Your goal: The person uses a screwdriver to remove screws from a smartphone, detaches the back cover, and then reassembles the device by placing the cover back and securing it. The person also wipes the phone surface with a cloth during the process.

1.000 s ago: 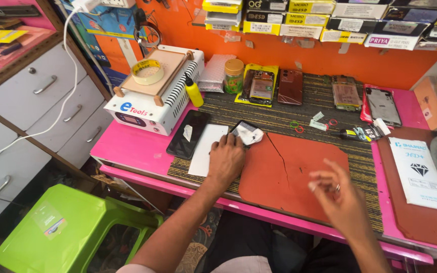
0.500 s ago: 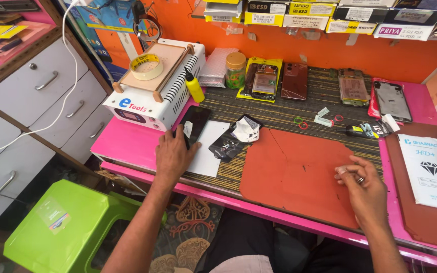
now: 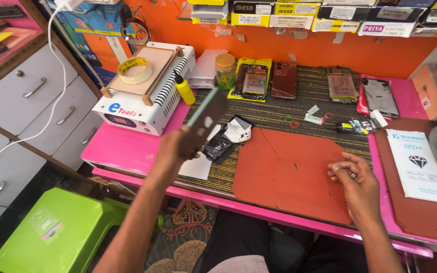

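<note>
The left hand [image 3: 178, 146] has its fingers [image 3: 190, 143] clamped on the lower end of a thin, dark, flat rectangular phone panel [image 3: 206, 117], held tilted up off the desk [image 3: 127, 149], just in front of the white heating machine [image 3: 145, 86]. The right hand [image 3: 356, 181] rests on the rust-red rubber work mat [image 3: 289, 172], fingers curled loosely together; whether they pinch anything small I cannot tell.

The step in hand looks like lifting the panel clear of the desk. The next move would call for a steady grip on the thin edges and a flat place to lay it, perhaps the machine's tan top plate [image 3: 150, 65].

Counted: one panel in hand; one crumpled black-and-white wrapper [image 3: 227, 139] below it; one roll of yellow tape [image 3: 135, 71] on the machine; one yellow squeeze bottle [image 3: 184, 89]; four opened phones and backs in a row behind the mat; one green plastic stool [image 3: 51, 232] on the floor.
</note>
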